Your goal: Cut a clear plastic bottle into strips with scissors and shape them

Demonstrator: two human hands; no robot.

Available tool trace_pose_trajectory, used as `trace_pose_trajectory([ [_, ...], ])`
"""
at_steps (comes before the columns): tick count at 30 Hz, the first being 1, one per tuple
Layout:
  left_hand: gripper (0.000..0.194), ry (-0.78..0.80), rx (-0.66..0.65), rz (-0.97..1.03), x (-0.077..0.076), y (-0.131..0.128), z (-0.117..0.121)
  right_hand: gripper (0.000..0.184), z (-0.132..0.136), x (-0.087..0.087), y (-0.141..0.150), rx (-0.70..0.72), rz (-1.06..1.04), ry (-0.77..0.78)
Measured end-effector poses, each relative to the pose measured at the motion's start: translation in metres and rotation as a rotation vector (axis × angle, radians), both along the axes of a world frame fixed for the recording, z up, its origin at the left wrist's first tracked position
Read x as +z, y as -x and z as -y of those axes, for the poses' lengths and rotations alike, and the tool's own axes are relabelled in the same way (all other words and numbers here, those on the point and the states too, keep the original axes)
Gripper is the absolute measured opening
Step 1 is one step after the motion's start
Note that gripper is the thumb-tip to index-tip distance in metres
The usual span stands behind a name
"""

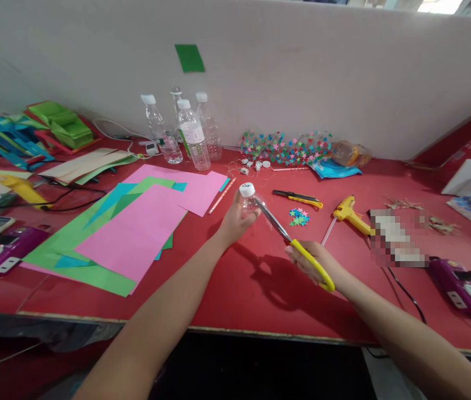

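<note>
Red tabletop (235, 303) runs along a pale wall (285, 72). Near its middle, the left hand (235, 223) holds a small clear bottle top (246, 204) with a white cap (247, 190). The right hand (322, 255) grips yellow scissors (296, 246), blades beside it. Stars (299, 217) lie near; paper (135, 230) lies farther left.

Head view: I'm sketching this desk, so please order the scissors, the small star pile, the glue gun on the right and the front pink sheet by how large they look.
Largest to smallest:
1. Front pink sheet
2. Scissors
3. Glue gun
4. Star pile
</note>
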State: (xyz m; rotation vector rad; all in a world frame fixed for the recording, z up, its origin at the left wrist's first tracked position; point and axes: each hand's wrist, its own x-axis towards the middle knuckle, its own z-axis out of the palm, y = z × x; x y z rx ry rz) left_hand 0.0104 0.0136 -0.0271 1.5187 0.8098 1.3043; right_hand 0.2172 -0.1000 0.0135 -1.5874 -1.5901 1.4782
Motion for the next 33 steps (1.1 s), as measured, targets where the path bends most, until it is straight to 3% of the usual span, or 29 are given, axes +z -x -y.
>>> trace_pose_trajectory([
  [8,0.049,0.036,0.024,0.035,-0.002,0.002,-0.003,0.051,-0.004,0.003,0.003,-0.012,-0.013,0.043],
  [17,0.036,0.032,0.067,0.060,0.003,-0.004,0.000,0.057,-0.006,0.006,0.000,0.048,-0.018,0.064],
  [23,0.039,0.193,0.241,0.304,0.009,0.004,-0.007,0.057,-0.004,0.003,-0.003,0.071,-0.004,0.005],
  [29,0.045,0.354,-0.085,0.450,0.017,-0.005,0.011,0.057,-0.009,0.000,-0.004,-0.119,0.011,-0.087],
  [33,0.048,0.435,-0.177,0.506,0.020,-0.006,0.017,0.052,-0.012,0.000,-0.004,-0.051,0.087,-0.103],
])
